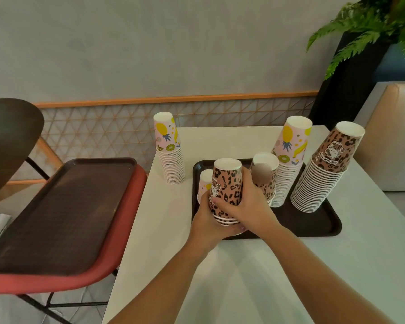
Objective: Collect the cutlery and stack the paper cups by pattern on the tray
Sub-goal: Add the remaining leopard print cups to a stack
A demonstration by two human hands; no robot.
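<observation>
My left hand [205, 220] and right hand [246, 204] wrap a short leopard cup stack [227, 190] over the black tray [313, 220], near its front-left corner. I judge it light and crushable, so I grip low near the rims, gently.

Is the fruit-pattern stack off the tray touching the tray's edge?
Apart. The head view shows the fruit-pattern stack standing on the white table left of the black tray, with a strip of bare tabletop between its base and the tray's left rim.
</observation>
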